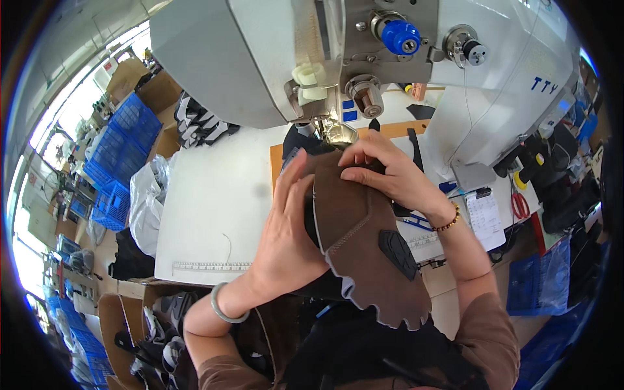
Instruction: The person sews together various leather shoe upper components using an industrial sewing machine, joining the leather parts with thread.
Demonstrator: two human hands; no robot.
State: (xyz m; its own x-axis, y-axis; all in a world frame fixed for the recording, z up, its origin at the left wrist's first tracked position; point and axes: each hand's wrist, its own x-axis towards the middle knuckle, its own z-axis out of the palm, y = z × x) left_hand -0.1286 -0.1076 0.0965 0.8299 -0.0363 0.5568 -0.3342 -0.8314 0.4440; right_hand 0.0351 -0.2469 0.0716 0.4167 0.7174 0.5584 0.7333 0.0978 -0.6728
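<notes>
A brown shoe upper [354,205] with a black patch [398,255] on its side hangs between my hands, right in front of the sewing machine's needle area [335,130]. Its lower edge is notched and shows a pale lining. My left hand [286,227] grips the upper along its left edge, fingers pointing up and partly hidden behind it. Near the top, my right hand [390,169] pinches the upper between thumb and bent fingers. Whether the upper's far end lies under the presser foot is hard to see.
The white sewing machine [500,78] fills the top. Its white table [208,208] carries a printed ruler strip. Scissors with red handles [520,205] and a paper sheet [484,218] lie at right. Blue crates [123,140] stand left; a cardboard box [120,325] of shoe parts sits lower left.
</notes>
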